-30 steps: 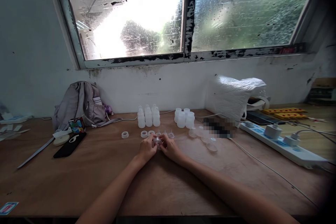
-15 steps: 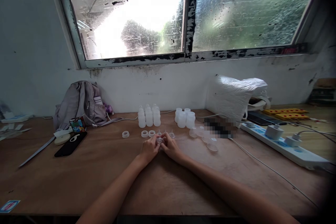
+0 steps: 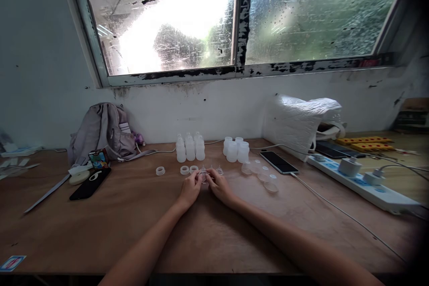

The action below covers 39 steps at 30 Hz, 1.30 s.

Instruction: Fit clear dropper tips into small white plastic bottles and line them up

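1. Left hand [image 3: 190, 189] and right hand [image 3: 220, 187] meet above the bench [image 3: 201, 246], fingertips pinching one small clear piece [image 3: 203, 178] between them.
2. Just beyond: clear, pointed teats [image 3: 219, 171]; pale rings [image 3: 160, 172] lie leftward.
3. Farther back, frosted bottles [image 3: 190, 149] stand left of white cups [image 3: 243, 153].
4. Clear discs [image 3: 271, 187] lie right, near a phone [image 3: 279, 162].

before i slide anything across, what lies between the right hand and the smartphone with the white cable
In the head view, a loose cluster of translucent round caps lies between the right hand and the smartphone, nearer the smartphone.
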### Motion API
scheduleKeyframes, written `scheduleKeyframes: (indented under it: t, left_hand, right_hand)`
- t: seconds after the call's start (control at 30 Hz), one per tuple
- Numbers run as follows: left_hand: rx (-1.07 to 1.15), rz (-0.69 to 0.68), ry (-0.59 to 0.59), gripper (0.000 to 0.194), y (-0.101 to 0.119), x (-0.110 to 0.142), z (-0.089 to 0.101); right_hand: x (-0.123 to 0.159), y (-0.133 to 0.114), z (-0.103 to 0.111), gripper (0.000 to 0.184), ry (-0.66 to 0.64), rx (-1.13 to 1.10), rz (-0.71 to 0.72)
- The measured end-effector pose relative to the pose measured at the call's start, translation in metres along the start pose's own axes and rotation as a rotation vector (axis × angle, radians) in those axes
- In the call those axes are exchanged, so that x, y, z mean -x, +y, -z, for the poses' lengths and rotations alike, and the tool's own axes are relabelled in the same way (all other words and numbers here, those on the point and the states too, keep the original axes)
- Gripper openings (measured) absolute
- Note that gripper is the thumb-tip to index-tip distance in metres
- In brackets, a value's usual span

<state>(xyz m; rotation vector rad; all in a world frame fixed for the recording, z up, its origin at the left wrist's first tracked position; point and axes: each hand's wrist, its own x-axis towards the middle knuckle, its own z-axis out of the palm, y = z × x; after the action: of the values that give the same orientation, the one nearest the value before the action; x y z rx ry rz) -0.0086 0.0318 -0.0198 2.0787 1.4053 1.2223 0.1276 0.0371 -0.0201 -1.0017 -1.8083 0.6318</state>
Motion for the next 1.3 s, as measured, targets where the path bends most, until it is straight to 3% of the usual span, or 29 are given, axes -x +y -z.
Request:
scheduleKeyframes:
  t: [0.1,0.37,0.93,1.3]
  left_hand:
    - [0.135,0.106,-0.001,0.026,-0.002,0.000,-0.005]
    - [0.166,0.219,-0.011,0.017,-0.007,-0.001,-0.015]
    - [0.212,0.176,-0.039,0.032,0.000,0.000,-0.004]
    - [0.289,0.162,-0.024,0.028,0.000,0.001,-0.010]
  right_hand:
    - [0.000,-0.001,0.000,0.020,0.031,0.028,0.008]
    - [0.001,-0.003,0.001,0.013,0.070,0.119,0.042]
    - [-0.002,0.008,-0.002,0.021,-0.001,-0.156,-0.177]
    - [-0.001,0.008,-0.001,0.027,0.027,-0.098,-0.099]
